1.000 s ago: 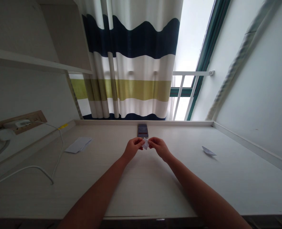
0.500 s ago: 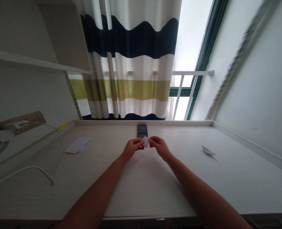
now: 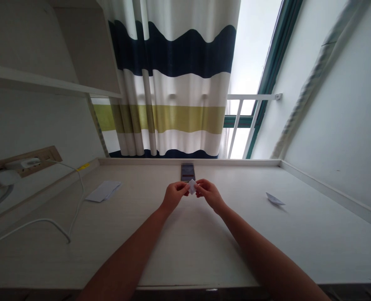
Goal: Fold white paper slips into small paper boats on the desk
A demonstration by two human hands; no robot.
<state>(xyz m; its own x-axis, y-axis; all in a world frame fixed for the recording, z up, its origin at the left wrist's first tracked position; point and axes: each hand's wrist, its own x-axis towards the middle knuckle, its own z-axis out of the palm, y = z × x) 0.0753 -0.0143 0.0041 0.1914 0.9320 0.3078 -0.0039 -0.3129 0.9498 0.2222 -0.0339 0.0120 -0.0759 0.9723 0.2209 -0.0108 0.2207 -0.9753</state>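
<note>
Pinching a small folded paper (image 3: 192,186) between them, the left hand (image 3: 174,195) and right hand (image 3: 209,194) hovered above the table (image 3: 185,246), fingers closed on it.

white paper piece (image 3: 192,187), matt pale-wood desk (image 3: 185,242)

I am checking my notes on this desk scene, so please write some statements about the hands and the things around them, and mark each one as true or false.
1. The left hand and the right hand pinch one small white paper between them. True.
2. A phone lies on the desk beyond the hands. True.
3. The right hand touches the folded paper at the right. False: it lies alone on the desk, apart from that hand.
4. The white cable runs along the desk's right side. False: it runs along the left side.
5. Flat sheets lie left of the hands. True.
</note>
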